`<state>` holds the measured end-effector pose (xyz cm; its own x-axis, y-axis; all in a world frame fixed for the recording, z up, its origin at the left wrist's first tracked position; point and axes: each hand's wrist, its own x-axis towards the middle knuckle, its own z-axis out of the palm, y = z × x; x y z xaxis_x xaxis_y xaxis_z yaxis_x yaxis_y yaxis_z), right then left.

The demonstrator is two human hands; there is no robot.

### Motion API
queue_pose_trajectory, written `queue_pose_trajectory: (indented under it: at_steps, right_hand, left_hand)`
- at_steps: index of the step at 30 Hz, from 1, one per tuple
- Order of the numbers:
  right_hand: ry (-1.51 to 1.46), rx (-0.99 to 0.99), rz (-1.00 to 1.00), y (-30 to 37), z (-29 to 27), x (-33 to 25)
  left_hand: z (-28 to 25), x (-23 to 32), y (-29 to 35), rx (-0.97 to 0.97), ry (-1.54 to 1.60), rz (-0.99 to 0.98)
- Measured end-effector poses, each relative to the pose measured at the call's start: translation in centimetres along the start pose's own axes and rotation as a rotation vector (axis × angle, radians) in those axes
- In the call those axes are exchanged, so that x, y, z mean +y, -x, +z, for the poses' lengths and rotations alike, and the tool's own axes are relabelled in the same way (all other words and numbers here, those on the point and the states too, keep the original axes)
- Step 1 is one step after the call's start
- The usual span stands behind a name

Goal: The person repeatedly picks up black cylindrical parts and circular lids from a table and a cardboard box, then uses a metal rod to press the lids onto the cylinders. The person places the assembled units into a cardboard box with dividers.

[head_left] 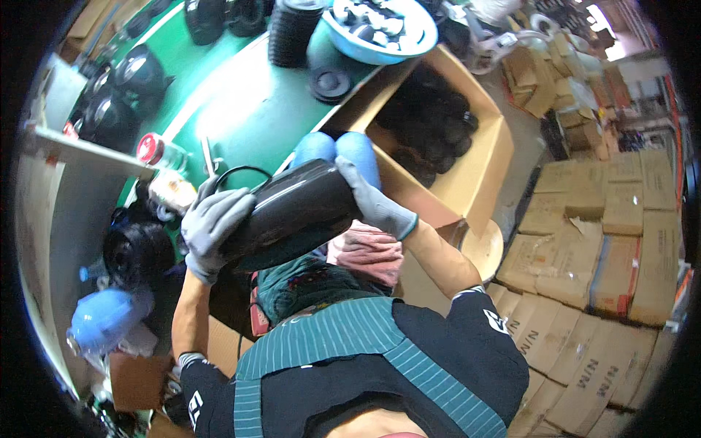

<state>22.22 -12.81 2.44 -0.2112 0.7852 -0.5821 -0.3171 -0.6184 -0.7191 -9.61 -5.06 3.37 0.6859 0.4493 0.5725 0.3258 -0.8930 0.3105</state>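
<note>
Holds a glossy black cylindrical housing (299, 208) above the lap between both hands, slanted up toward the right end. Wraps the left gloved hand (217, 223) over the left end, with fingers laid close together along the dark surface. Clasps the opposite end with the right gloved hand (374, 204), fingers reaching to the upper edge. Cannot tell the placing of the fingers underneath. Shows a thin black loop (244, 168) just beside the left fingers, perhaps a cord or handle. Wears a teal striped apron (321, 332) over a black shirt (467, 350). Has a pink cloth (369, 255) below the housing. Faces a green worktable (241, 87) bearing a red-lidded clear jar (162, 152), a stack of black round parts (288, 36), a black disc (330, 84) and a light blue basin (380, 51) of small black and white pieces (376, 23). Has, on the right, an open cardboard box (482, 175) of dark parts (431, 117) and, farther off, stacked brown cartons (562, 255).
</note>
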Motion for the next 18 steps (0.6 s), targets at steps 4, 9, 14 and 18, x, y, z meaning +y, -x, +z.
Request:
queue_pose_trajectory:
  at_steps: [4,9,14,18]
  right_hand:
    - [0.572,-0.033,-0.515,0.5,-2.2,1.8]
    - [0.486,-0.025,-0.947,0.7,-0.7,3.3]
    - [0.190,-0.180,-0.612,-1.1,-2.8,3.5]
    - [0.334,-0.118,-0.400,-1.3,-3.8,2.2]
  left_hand:
    - [3.0,0.1,2.6,0.168,0.550,-0.705]
    - [6.5,-1.0,4.7,0.094,0.950,-0.741]
    - [1.2,1.0,0.0,0.145,0.105,-0.169]
    - [1.0,0.8,-0.2,0.075,0.070,0.033]
